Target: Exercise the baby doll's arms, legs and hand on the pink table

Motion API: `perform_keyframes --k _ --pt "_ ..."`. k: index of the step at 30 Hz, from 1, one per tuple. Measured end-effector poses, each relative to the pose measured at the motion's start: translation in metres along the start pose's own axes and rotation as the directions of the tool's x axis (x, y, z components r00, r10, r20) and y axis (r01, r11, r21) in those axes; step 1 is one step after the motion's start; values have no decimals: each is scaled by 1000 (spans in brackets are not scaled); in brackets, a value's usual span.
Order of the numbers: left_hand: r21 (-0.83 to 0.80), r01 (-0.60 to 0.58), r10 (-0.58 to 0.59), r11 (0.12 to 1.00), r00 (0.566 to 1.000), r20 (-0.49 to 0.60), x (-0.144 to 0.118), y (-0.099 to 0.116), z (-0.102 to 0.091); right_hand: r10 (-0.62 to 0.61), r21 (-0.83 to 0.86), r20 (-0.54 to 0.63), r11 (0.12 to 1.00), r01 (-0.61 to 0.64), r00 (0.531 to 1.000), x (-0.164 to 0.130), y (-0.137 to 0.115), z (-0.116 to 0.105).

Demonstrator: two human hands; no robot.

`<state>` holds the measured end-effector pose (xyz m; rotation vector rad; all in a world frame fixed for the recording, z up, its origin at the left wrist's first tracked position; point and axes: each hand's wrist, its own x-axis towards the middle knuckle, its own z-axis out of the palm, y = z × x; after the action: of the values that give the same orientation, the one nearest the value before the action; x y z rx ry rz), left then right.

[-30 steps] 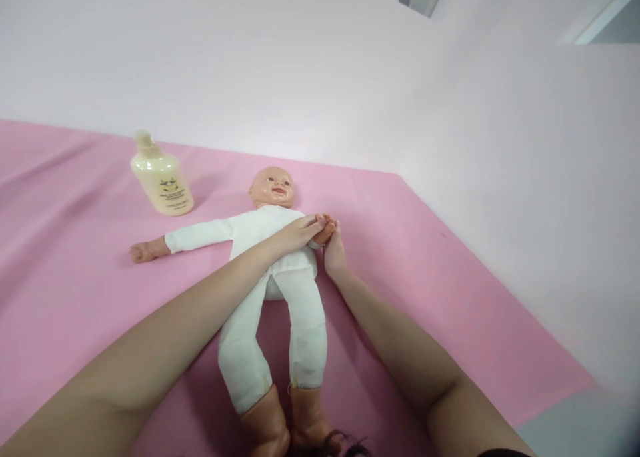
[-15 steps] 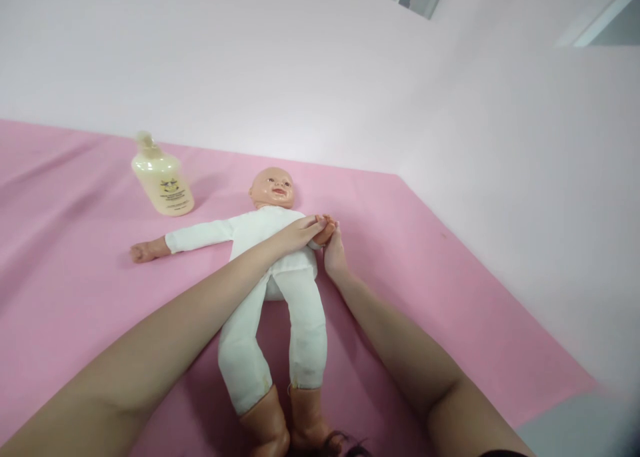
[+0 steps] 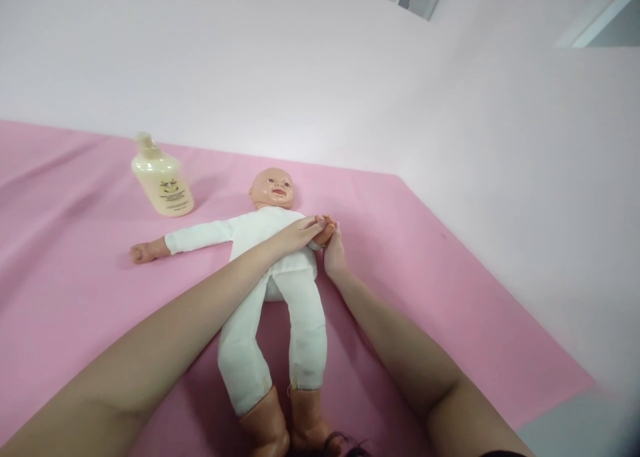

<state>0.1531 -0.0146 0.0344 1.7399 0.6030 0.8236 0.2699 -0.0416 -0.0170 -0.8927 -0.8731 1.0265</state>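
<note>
No change vs 0.5 s ago; left hand point(image 3: 300, 233) & right hand point(image 3: 334, 255) both grasping doll point(image 3: 270, 270) hand point(image 3: 327, 229); work's paused mid-hold.

1. The baby doll point(image 3: 273, 270) has a head, hands and feet of smooth, slightly glossy tan plastic.
2. The doll's suit point(image 3: 280, 290) is soft white cloth, matt, lightly soiled near the ankles.
3. The surface point(image 3: 75, 277) is covered in matt pink cloth with shallow creases.
4. The bottle point(image 3: 161, 177) is smooth cream-coloured plastic with a faint sheen and a printed label.
5. The wall point(image 3: 300, 63) behind looks matt, pale and smooth.
</note>
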Motion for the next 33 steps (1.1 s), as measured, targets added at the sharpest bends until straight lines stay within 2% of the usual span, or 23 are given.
perform_keyframes --k 33 --pt "12 -4 4 1000 1000 -1 0 -1 0 3 -2 2 1000 -3 1000 0 1 -1"
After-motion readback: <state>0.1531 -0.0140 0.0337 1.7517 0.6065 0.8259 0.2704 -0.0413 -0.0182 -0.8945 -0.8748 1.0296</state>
